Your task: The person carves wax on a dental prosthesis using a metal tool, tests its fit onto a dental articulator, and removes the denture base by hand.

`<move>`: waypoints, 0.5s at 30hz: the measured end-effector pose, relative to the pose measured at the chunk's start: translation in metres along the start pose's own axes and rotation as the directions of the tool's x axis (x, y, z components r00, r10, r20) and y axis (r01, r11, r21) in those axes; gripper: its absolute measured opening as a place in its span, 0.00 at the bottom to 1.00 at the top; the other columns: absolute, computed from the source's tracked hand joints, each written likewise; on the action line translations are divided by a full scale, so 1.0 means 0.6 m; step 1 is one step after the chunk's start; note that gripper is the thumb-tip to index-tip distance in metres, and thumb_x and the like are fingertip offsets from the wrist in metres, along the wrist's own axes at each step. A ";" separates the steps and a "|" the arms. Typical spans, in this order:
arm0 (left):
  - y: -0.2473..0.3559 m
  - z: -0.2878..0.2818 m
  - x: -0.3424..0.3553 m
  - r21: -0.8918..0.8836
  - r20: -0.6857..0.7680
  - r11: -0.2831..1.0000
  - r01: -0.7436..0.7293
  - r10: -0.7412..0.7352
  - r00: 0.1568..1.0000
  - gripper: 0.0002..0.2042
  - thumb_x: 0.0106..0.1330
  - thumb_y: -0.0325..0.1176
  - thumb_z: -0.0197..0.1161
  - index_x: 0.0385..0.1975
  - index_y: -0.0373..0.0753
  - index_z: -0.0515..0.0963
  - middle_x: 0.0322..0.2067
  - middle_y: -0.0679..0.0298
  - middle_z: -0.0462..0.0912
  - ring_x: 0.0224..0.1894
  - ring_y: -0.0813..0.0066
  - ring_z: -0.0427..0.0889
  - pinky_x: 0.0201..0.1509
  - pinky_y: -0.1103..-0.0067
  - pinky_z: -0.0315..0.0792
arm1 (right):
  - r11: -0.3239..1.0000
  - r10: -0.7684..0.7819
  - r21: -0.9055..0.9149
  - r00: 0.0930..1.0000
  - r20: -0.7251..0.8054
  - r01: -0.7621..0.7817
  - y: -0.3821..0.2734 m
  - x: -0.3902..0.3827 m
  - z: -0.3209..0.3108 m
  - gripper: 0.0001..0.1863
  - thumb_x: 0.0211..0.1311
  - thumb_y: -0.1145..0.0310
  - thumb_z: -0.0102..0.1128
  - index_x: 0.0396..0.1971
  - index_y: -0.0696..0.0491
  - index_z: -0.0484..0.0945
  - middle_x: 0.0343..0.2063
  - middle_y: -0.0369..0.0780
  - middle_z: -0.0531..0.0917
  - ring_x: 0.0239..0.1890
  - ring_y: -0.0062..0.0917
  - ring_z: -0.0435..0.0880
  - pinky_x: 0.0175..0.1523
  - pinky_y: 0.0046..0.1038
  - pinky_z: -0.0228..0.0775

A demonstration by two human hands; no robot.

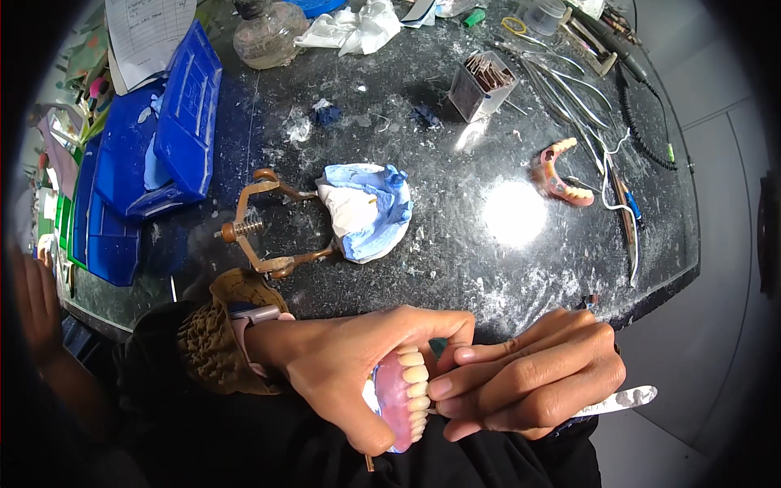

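The left hand (338,358) spans the pink denture (394,394), thumb curled over its near end and fingers around the far end, probably to steady it with its teeth (416,374) facing right. Just right of the denture, the right hand (541,374) closes narrowly on a white-handled tool (622,401), fingertips against the teeth, likely for control; I cannot tell where its tip bears. Beyond the denture, a blue-and-white cast (373,207) rests on a brass hinged frame (259,265), apparently leaving both hands room.

a dark bench (268,134) bears a cast (376,213), denture (551,177), glass jar (268,37).
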State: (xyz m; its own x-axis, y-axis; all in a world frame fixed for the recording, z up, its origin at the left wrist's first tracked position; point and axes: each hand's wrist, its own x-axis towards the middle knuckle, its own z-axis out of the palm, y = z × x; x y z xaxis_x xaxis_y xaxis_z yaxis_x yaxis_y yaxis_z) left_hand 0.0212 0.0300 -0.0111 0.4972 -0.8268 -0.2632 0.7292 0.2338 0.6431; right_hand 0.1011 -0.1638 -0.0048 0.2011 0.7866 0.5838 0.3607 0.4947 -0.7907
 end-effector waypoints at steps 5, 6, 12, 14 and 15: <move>0.003 0.000 0.004 -0.074 0.010 0.997 0.008 -0.007 1.000 0.26 0.35 0.21 0.67 0.32 0.38 0.58 0.28 0.68 0.67 0.31 0.80 0.73 0.34 0.81 0.72 | 1.000 0.003 0.007 0.996 -0.085 -0.003 0.008 -0.014 0.008 0.08 0.45 0.82 0.65 0.13 0.60 0.75 0.24 0.46 0.83 0.33 0.34 0.87 0.41 0.30 0.82; -0.004 0.000 0.003 -0.140 -0.017 0.989 -0.041 0.039 0.999 0.26 0.35 0.20 0.68 0.32 0.38 0.58 0.28 0.69 0.66 0.31 0.80 0.73 0.35 0.81 0.72 | 0.998 0.039 0.050 0.992 -0.118 -0.033 0.010 -0.017 0.013 0.10 0.45 0.82 0.66 0.13 0.60 0.73 0.24 0.47 0.83 0.32 0.34 0.87 0.40 0.30 0.83; -0.021 -0.003 0.001 -0.179 -0.076 0.969 -0.169 0.158 0.985 0.25 0.37 0.21 0.70 0.31 0.37 0.59 0.28 0.69 0.64 0.32 0.80 0.73 0.39 0.79 0.74 | 0.978 0.076 0.207 0.915 -0.396 0.008 0.016 -0.024 0.038 0.16 0.41 0.80 0.72 0.21 0.57 0.69 0.24 0.50 0.82 0.33 0.40 0.86 0.40 0.35 0.82; -0.013 -0.006 -0.002 -0.105 -0.074 0.975 -0.198 0.191 0.979 0.23 0.37 0.22 0.70 0.29 0.37 0.60 0.27 0.68 0.66 0.31 0.79 0.74 0.39 0.79 0.74 | 0.981 0.130 0.184 0.907 -0.400 -0.060 0.006 -0.030 0.035 0.19 0.40 0.76 0.74 0.27 0.55 0.68 0.25 0.48 0.82 0.36 0.41 0.85 0.45 0.38 0.80; -0.009 -0.006 -0.002 -0.033 -0.070 0.974 -0.226 0.223 0.972 0.22 0.37 0.22 0.70 0.27 0.37 0.61 0.27 0.67 0.68 0.31 0.79 0.74 0.38 0.79 0.74 | 0.982 0.127 0.180 0.906 -0.404 -0.058 0.003 -0.036 0.036 0.19 0.40 0.76 0.74 0.27 0.55 0.68 0.25 0.48 0.82 0.36 0.41 0.85 0.45 0.38 0.80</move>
State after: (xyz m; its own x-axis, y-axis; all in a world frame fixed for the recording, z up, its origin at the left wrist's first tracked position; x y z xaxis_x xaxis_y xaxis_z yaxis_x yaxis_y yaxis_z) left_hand 0.0185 0.0316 -0.0172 0.6788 -0.7160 -0.1629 0.6134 0.4310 0.6618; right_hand 0.0777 -0.1720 -0.0225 0.5959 0.6265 0.5025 0.1782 0.5070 -0.8433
